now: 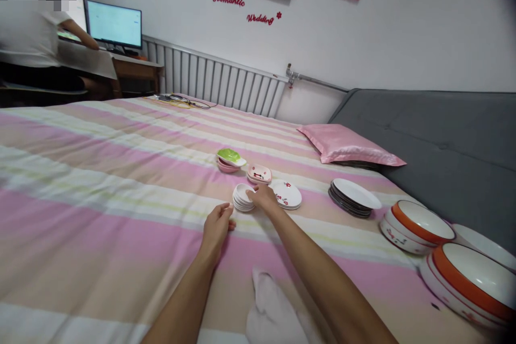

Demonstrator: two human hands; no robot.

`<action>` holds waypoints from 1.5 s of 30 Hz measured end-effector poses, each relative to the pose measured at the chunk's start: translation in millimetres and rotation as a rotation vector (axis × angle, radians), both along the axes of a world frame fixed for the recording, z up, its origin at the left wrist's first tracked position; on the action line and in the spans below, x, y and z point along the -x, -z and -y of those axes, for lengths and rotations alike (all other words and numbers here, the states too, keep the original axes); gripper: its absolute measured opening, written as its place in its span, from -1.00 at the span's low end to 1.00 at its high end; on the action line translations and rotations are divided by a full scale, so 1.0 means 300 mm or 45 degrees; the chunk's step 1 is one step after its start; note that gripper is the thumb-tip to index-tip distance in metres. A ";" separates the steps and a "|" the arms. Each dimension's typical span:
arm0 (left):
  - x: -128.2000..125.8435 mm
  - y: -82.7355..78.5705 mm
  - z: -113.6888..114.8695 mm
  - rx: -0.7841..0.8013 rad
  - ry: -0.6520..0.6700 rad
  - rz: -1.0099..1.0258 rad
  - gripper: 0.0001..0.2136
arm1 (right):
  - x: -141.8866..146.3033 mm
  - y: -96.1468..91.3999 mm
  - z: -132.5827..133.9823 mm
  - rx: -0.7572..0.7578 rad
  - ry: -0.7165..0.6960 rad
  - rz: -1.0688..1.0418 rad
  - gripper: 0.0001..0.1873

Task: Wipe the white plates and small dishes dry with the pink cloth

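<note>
My right hand (pixel 264 196) reaches over the striped bed and its fingers pinch the rim of a stack of small white dishes (pixel 243 196). My left hand (pixel 218 222) rests on the bedspread just left of and below that stack, fingers loosely curled, holding nothing I can see. Beyond the stack lie a green dish on pink ones (pixel 230 159), a small red-patterned dish (pixel 259 173) and flowered white plates (pixel 287 194).
To the right stand a stack of dark-rimmed plates (pixel 353 196) and orange-rimmed bowls (pixel 417 226) (pixel 470 278). A white cloth (pixel 274 314) lies near me. A pink pillow (pixel 346 145), grey mattress (pixel 443 145), radiator (pixel 217 80) and a seated person at a desk (pixel 32 37) are farther off.
</note>
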State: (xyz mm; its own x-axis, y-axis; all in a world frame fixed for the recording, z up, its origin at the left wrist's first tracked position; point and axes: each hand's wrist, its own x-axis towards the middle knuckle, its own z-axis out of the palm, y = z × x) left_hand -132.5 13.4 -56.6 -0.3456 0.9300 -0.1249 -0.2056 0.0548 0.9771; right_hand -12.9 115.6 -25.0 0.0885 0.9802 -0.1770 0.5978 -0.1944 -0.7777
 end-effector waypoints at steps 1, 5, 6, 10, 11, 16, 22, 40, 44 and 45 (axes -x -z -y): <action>-0.001 -0.002 0.001 0.006 0.007 -0.006 -0.60 | -0.009 -0.007 -0.002 -0.026 0.009 0.069 -0.80; -0.004 -0.013 0.007 0.021 0.017 -0.023 -0.56 | -0.034 -0.023 0.002 -0.068 0.010 0.251 -0.78; -0.005 -0.015 0.008 0.020 0.020 -0.026 -0.56 | -0.037 -0.024 0.004 -0.076 0.009 0.278 -0.78; -0.004 -0.017 0.010 0.010 0.025 -0.029 -0.57 | -0.039 -0.028 0.002 -0.096 0.002 0.328 -0.79; -0.004 -0.017 0.009 0.008 0.024 -0.027 -0.59 | -0.041 -0.031 -0.001 -0.097 -0.002 0.328 -0.82; -0.004 -0.021 0.010 -0.008 0.002 0.033 -0.68 | -0.075 -0.056 -0.021 -0.104 -0.006 0.270 -0.91; -0.001 -0.038 0.008 0.001 -0.054 0.218 -0.67 | -0.082 -0.117 0.053 -0.173 -0.212 0.004 -0.89; 0.015 -0.101 0.042 -0.237 0.021 1.286 -0.62 | -0.177 -0.245 0.422 -0.291 -0.679 0.249 -0.80; 0.006 -0.101 0.047 -0.230 0.029 1.241 -0.56 | -0.241 -0.215 0.497 0.083 -0.868 0.456 -0.64; 0.003 -0.101 0.048 -0.227 0.037 1.232 -0.56 | -0.238 -0.194 0.502 0.127 -0.898 0.522 -0.58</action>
State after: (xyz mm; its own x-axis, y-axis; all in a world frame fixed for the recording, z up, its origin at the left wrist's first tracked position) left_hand -133.4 -0.9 -26.3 -0.1448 0.9693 -0.1985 -0.9220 -0.0594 0.3825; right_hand 58.5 -35.1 33.2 -0.4661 0.8110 -0.3535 0.8381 0.2768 -0.4700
